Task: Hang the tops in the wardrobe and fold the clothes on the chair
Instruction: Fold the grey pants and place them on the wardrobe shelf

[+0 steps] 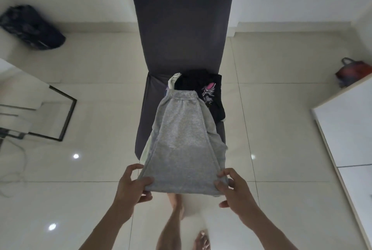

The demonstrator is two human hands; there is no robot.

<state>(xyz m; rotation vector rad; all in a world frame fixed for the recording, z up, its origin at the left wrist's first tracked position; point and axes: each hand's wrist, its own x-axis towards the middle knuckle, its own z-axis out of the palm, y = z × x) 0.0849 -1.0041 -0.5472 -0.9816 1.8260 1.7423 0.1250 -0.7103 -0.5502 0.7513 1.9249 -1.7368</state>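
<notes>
A grey garment with an elastic waistband stretches from the seat of a dark grey high-backed chair toward me. My left hand pinches its near left corner and my right hand pinches its near right corner, holding that end lifted off the seat's front edge. Behind the waistband lie a black top with a pink and white print and a pale garment, mostly hidden. A light green cloth peeks out under the grey garment's left side.
Glossy white floor tiles surround the chair. A dark bag lies at the far left by the wall, a framed mirror leans at the left, a white furniture panel stands at the right with a red bag behind it. My bare feet are below.
</notes>
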